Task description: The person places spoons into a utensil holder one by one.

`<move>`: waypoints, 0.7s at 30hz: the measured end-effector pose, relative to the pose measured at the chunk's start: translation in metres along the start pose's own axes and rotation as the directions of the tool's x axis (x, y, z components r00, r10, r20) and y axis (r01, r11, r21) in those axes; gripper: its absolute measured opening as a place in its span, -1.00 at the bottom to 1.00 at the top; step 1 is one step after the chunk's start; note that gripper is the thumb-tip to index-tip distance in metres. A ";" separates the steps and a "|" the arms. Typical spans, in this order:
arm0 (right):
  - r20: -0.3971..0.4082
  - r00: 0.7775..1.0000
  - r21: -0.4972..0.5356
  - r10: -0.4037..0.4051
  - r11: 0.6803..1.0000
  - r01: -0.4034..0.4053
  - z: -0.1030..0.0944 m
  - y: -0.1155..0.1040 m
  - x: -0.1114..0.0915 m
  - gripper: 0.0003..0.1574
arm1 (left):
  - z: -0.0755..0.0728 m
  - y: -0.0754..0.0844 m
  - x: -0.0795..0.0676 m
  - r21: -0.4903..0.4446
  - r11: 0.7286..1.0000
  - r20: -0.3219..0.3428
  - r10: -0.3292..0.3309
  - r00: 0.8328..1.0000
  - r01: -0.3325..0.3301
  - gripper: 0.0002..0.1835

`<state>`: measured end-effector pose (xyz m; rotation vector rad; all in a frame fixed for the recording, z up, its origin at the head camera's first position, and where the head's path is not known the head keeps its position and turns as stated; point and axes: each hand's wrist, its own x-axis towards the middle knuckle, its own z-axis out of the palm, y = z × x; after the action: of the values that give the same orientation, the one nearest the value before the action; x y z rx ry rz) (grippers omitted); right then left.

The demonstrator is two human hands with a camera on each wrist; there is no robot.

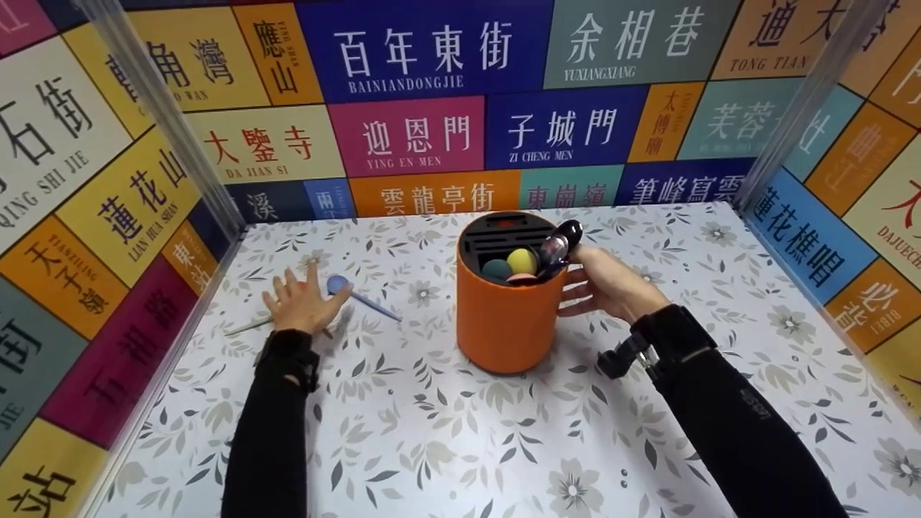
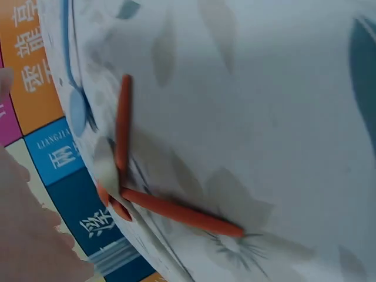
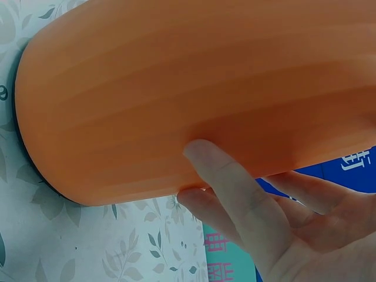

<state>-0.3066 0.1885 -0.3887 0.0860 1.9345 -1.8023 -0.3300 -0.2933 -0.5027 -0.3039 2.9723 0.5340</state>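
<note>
My left hand point(image 1: 298, 306) hovers with spread fingers over small spoons on the left of the table. Beside its thumb lies a blue spoon point(image 1: 367, 301). The left wrist view shows orange utensils point(image 2: 182, 212) crossing a cream spoon point(image 2: 107, 167), with the blue spoon point(image 2: 77, 108) farther off. My right hand point(image 1: 611, 280) touches the right side of an upright orange utensil holder point(image 1: 507, 324). Its extended fingers point(image 3: 220, 167) rest along the holder's wall in the right wrist view. Dark shiny spoons point(image 1: 561, 244) and yellow, teal and pink round utensil ends point(image 1: 522, 260) show in the holder's black slotted top.
The white table point(image 1: 446, 432) has a leaf-and-flower print. Panels with coloured street-name signs point(image 1: 424, 57) stand at the back and on both sides. A pale rod-like handle point(image 1: 248, 326) sticks out to the left of my left hand.
</note>
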 end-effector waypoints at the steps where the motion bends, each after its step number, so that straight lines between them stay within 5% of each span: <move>1: 0.001 1.000 0.000 0.000 1.000 0.000 0.000 0.000 0.000 -0.55 | 0.002 -0.004 -0.001 0.004 1.000 0.012 -0.011 1.000 0.011 0.16; 10: 0.009 1.000 -0.006 -0.004 1.000 0.004 0.000 0.000 0.000 -0.53 | 0.006 -0.006 -0.015 -0.063 0.985 0.164 -0.149 0.975 0.161 0.06; 16: 0.007 1.000 -0.011 0.000 1.000 0.000 0.000 0.001 0.000 -0.50 | 0.010 -0.002 -0.013 0.022 0.991 0.126 -0.136 0.983 0.134 -0.19; 21: 0.007 1.000 -0.006 -0.003 1.000 0.003 -0.001 0.001 0.001 -0.53 | 0.015 -0.002 -0.009 0.037 0.993 0.016 -0.114 0.993 0.113 -0.39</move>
<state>-0.3072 0.1893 -0.3904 0.0747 1.9361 -1.7956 -0.3201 -0.2888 -0.5160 -0.4585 2.9216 0.4668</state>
